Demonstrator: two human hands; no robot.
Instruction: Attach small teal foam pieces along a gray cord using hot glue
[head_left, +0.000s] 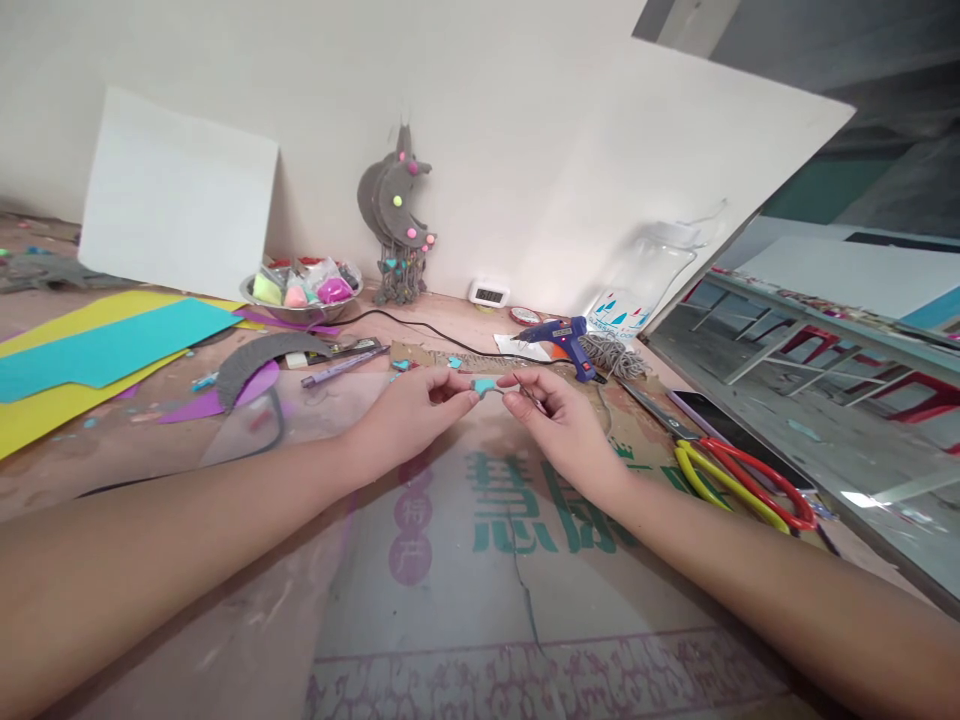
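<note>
My left hand [427,408] pinches a small turquoise piece [484,384] between thumb and fingertips, just above the work surface. Close on its right, my right hand [553,412] is closed in a pinch, with what looks like a thin grey string [500,391] running from its fingertips to the piece. Something slim and dark also shows among the right fingers, too small to make out. Below the hands, a loose grey thread [525,587] lies on the printed cardboard [465,610] under a clear sheet. Several turquoise scraps [402,365] lie just behind my left hand.
To the right are a blue glue gun [571,342], large scissors [701,440], a phone [739,430], grey yarn [619,355] and a clear jug [645,280]. On the left lie coloured sheets [127,345] and a bowl [300,313] of bagged clay. A grey moon ornament [394,205] hangs behind.
</note>
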